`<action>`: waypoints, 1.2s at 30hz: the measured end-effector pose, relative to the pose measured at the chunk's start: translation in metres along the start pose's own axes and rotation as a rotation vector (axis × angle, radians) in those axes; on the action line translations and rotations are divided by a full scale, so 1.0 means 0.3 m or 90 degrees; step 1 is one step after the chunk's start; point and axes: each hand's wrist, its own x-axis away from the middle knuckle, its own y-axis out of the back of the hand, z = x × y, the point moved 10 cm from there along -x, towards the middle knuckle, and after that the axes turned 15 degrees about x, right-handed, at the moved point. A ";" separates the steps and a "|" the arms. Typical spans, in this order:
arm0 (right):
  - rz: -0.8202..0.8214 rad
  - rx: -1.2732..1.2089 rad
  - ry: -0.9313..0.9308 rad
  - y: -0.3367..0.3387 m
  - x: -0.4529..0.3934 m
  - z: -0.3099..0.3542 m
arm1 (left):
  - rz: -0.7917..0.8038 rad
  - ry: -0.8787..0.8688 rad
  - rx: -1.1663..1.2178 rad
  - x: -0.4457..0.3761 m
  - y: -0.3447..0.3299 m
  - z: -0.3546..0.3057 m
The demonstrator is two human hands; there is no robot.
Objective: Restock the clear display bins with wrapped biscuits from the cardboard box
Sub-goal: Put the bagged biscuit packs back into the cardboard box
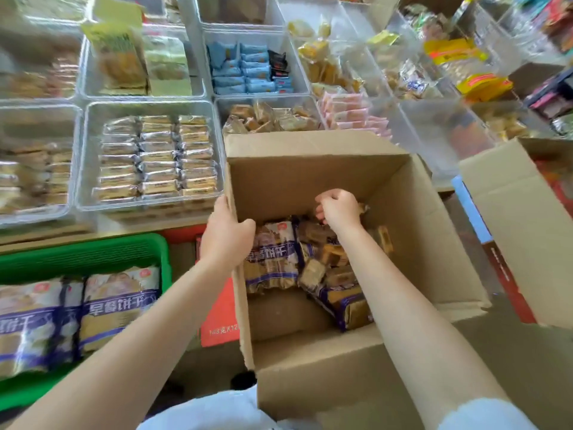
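Cardboard box (325,169) stands open at centre; wrapped biscuits (310,268) lie inside on its floor. Display bins (148,156) sit left of and behind the box, stocked in rows. A basket (93,252) holding large packs lies left of the box, nearer the person. A second carton (521,231) stands right of the box.

Display counter (130,225): light surface, front edge visible. Resting directly on it, clear display bins (148,156) set edge to edge in rows, each holding wrapped snacks. Open cardboard box (325,169) overlaps its near edge; whether it rests on it cannot be told.
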 end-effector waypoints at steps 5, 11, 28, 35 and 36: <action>0.189 0.266 -0.015 -0.197 -0.166 -0.118 | -0.055 -0.004 -0.083 -0.042 0.021 -0.015; 0.264 0.542 -0.003 -0.369 -0.172 -0.267 | -0.084 -0.008 -0.059 -0.054 0.038 0.000; 0.778 -0.353 0.149 -0.210 0.167 0.247 | -0.033 -0.126 0.000 -0.013 0.034 -0.045; 0.762 -0.393 0.242 -0.184 0.433 0.607 | 0.063 -0.476 -0.095 0.114 0.194 -0.337; 0.744 -0.418 0.240 -0.210 0.457 0.658 | 0.027 -0.507 -0.168 0.113 0.240 -0.345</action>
